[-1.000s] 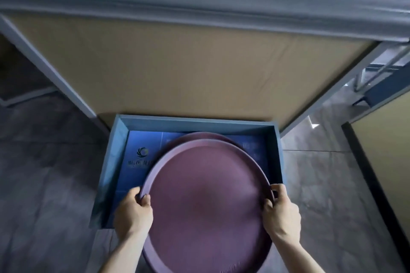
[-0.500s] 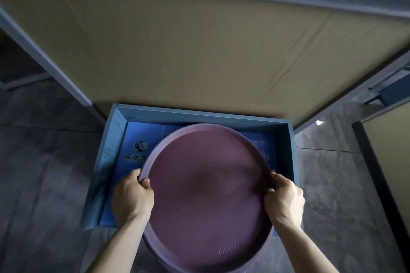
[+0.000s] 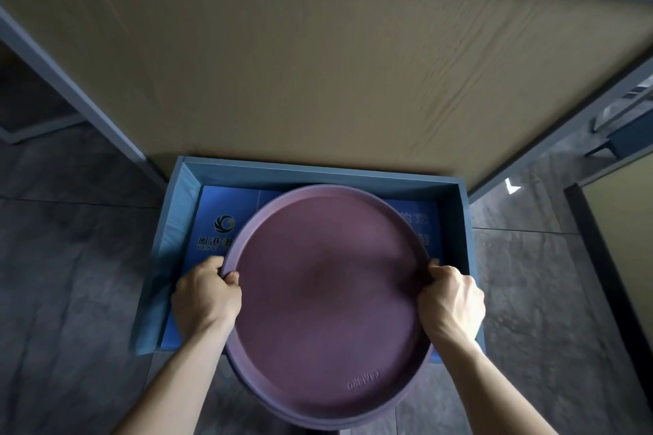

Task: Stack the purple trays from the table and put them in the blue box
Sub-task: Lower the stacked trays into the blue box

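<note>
A stack of round purple trays (image 3: 328, 297) hangs over the blue box (image 3: 464, 233), which sits on the floor under the table. My left hand (image 3: 206, 295) grips the stack's left rim and my right hand (image 3: 450, 304) grips its right rim. The stack's far edge is inside the box near the back wall; its near edge sticks out past the box's front. A second rim shows under the top tray at the near edge. The box floor carries a printed logo (image 3: 224, 224), partly covered by the trays.
The tan underside of the table (image 3: 318, 63) with its grey frame fills the upper view, close above the box. Dark grey floor tiles (image 3: 70, 275) lie left and right of the box. Another tan panel with a dark edge (image 3: 622, 222) stands at the right.
Both hands have carried the tray stack forward and down, deeper into the blue box. The view has dropped closer to the box and the table's underside.
</note>
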Demonstrator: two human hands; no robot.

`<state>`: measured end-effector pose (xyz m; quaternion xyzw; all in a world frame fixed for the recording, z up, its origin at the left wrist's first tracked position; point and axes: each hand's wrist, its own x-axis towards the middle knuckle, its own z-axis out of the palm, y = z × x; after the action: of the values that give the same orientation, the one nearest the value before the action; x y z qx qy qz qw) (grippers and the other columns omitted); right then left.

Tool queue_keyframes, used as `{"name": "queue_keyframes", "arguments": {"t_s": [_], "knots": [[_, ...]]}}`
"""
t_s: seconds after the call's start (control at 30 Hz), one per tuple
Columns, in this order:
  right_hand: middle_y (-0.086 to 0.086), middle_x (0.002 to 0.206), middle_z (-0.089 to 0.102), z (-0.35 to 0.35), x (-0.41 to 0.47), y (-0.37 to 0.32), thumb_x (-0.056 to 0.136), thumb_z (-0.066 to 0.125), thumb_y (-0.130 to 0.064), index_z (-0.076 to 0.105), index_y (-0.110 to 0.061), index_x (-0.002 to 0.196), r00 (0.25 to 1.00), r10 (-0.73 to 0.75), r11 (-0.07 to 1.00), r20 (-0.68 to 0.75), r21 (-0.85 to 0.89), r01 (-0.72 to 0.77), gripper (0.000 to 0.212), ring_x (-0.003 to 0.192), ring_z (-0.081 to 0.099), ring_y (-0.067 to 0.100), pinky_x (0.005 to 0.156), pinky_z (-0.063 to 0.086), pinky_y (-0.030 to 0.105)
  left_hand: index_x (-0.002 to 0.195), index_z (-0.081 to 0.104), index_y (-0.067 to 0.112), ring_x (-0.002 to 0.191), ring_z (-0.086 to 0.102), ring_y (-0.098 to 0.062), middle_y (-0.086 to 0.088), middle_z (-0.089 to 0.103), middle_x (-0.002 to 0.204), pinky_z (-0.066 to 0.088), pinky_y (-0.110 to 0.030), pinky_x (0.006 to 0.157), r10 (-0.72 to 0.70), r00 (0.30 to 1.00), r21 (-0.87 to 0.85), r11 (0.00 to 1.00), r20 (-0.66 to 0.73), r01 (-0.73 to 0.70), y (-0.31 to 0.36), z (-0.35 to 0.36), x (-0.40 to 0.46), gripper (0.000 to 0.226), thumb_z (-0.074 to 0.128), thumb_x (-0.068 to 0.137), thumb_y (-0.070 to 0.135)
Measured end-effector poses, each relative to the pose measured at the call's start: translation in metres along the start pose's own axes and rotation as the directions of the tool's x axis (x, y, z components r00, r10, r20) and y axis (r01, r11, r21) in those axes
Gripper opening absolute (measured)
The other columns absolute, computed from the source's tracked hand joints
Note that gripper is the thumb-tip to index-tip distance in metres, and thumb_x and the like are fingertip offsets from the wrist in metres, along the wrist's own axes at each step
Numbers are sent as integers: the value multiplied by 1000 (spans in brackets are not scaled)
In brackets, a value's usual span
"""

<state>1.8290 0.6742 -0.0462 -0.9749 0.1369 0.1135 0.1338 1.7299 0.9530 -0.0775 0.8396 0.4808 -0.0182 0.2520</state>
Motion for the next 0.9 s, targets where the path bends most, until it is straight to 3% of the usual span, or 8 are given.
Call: {"name": "queue_keyframes", "arguments": {"t_s": [0.2,0.37,0.63,0.77,0.9], "knots": [[18,103,71,0,-3,2,95,48,-19,67,-30,123,1000,2,1000,-5,3,-2,35,97,64,44,80,52,41,92,70,13,85,67,-35,-9,77,91,46,-32,63,5,1000,-12,1000,-1,-5,-1,-2,0,10,71,86,22],[20,106,70,-1,-3,1,93,52,-19,66,-31,125,1000,19,999,5,27,-19,37,99,63,45,83,52,42,126,66,12,108,67,-36,-13,75,113,52,-40,87,-12,1000,-67,998,-5,12,0,-2,1,43,74,83,13],[21,103,70,0,-3,1,89,57,-18,67,-30,123,1000,13,999,7,41,-13,38,97,63,47,81,53,42,111,72,21,88,72,-29,-3,79,96,45,-28,63,-36,999,-57,998,12,37,-1,0,4,30,75,81,18],[21,102,70,1,-2,1,91,56,-19,67,-28,124,1000,16,999,2,47,-16,36,96,63,46,80,52,42,113,72,18,90,72,-27,-3,78,104,43,-26,63,-40,999,-88,995,18,42,0,-3,5,33,77,81,16],[20,106,70,0,-3,2,87,58,-14,65,-30,127,1000,19,999,19,38,-19,43,98,63,46,82,52,41,110,73,19,85,72,-24,1,79,96,47,-27,64,-31,999,-105,994,29,34,-1,-4,5,31,78,79,16]]}}
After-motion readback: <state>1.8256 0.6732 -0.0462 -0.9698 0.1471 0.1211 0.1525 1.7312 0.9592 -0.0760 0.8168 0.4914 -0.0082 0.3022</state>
